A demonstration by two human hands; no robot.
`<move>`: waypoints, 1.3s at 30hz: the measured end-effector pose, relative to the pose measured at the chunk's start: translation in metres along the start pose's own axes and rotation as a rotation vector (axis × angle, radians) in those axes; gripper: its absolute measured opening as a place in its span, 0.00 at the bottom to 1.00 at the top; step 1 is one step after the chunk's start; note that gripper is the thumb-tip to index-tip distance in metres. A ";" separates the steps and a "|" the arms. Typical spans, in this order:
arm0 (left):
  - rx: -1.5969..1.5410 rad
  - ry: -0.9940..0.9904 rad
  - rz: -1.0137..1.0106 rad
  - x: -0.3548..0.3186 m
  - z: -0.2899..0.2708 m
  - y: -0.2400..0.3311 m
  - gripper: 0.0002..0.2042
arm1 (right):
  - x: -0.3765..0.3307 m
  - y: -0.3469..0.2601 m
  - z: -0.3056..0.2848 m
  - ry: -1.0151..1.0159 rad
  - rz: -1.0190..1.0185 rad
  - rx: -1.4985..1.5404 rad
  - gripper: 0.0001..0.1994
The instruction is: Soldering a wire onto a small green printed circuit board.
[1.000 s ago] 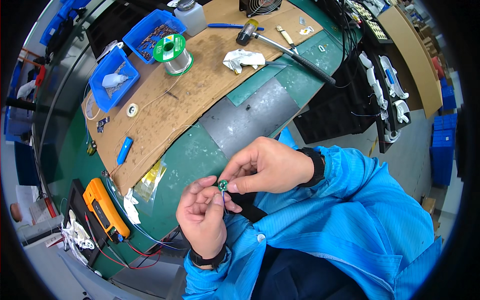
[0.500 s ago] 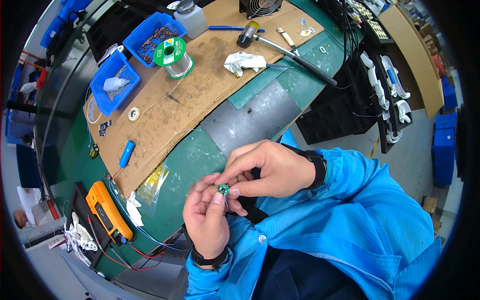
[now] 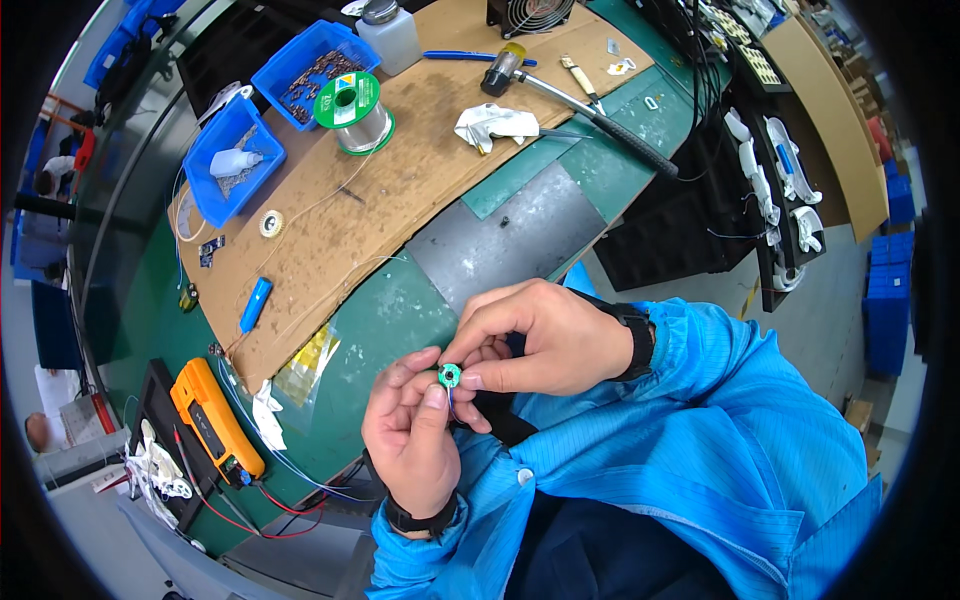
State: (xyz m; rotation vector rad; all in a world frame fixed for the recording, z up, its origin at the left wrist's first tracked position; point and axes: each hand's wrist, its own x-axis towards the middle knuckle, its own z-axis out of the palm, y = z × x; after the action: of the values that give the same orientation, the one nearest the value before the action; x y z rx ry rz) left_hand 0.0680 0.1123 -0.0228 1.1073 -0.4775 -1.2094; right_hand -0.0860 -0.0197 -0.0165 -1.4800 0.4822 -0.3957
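Between both hands sits a small round green circuit board [image 3: 449, 375] with a dark centre and thin wires trailing down from it. My left hand [image 3: 412, 425] pinches its lower left edge between thumb and fingers. From the right, my right hand [image 3: 550, 340] closes thumb and forefinger on the board's other side. The left fingers curl behind the board, and part of the wires is lost among them. Both hands are above the near edge of the green work table [image 3: 375, 310].
A cardboard sheet [image 3: 330, 230] bears a solder wire spool [image 3: 352, 115], blue bins [image 3: 232, 165], a hammer [image 3: 590, 110], a white cloth [image 3: 495, 125] and a blue cylinder [image 3: 256, 305]. An orange multimeter [image 3: 215, 420] lies at left. A grey metal plate [image 3: 510, 235] is beyond my hands.
The view has shifted slightly, so the table's things sit a little differently in it. The board is turned a little, its face showing more; both hands keep their hold.
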 end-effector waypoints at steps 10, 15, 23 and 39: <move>-0.023 -0.014 0.023 -0.003 -0.006 -0.001 0.15 | 0.000 -0.001 0.005 -0.002 0.023 -0.032 0.11; 0.035 0.000 0.050 -0.004 -0.007 0.000 0.15 | 0.003 -0.003 0.005 -0.023 0.008 -0.066 0.10; 0.125 -0.037 0.135 -0.001 -0.006 -0.004 0.14 | 0.001 -0.005 0.001 0.021 -0.015 -0.048 0.09; 0.115 0.034 0.023 0.014 -0.037 -0.013 0.10 | 0.022 -0.009 -0.097 0.409 -0.252 -0.825 0.06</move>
State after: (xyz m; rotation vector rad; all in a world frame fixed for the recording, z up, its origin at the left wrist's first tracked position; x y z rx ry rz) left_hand 0.0956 0.1151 -0.0535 1.2151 -0.5376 -1.1527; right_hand -0.1189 -0.1136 -0.0114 -2.2836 0.8494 -0.7644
